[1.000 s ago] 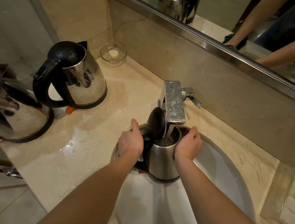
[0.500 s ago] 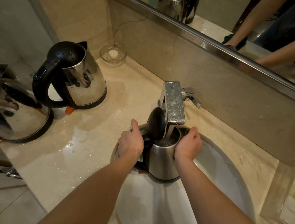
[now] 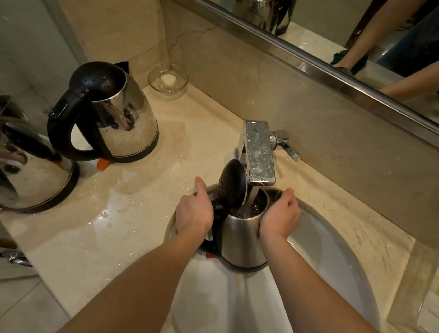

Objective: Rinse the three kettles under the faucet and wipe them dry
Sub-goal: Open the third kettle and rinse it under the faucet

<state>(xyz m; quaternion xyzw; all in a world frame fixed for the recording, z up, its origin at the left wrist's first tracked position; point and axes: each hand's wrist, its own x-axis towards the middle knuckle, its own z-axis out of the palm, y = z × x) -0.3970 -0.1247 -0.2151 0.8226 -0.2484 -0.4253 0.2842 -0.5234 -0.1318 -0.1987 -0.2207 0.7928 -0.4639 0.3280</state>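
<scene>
Little has changed over the last second. Both hands and the held kettle sit as they did and only the water moves, so I read this as the fill stage of the last rinse, with swilling, emptying and wiping still to come. Farthest left of the faucet [image 3: 260, 154] stands the far-left kettle [image 3: 19, 169], mirror-polished steel flaring to a dark base ring, with an orange tab at its foot. Nearer the faucet, though still well to its left, the black-lidded kettle [image 3: 124, 124] stands upright on the bench [image 3: 128, 224]. Its domed plastic lid is closed and beaded with drops, its bright wall is spotted wet, and a looped black handle arcs off its side. Both look rinsed but not yet dried. Behind it a small round glass dish [image 3: 168, 81] holds a white disc. The bench is glossy cream stone, puddled in places. Just left of the spout, the left hand [image 3: 193, 213] grips the handle side of the held kettle [image 3: 242, 241], thumb raised. That kettle, of duller brushed steel, is upright over the white sink [image 3: 339, 264] directly below the spout. Its round black lid [image 3: 232, 186] is tipped open and water streams in and bubbles. Right of the spout, the right hand [image 3: 279, 218] curls round the kettle's wall and rim. Far right of the faucet lies a clear plastic tray [image 3: 428, 302].
</scene>
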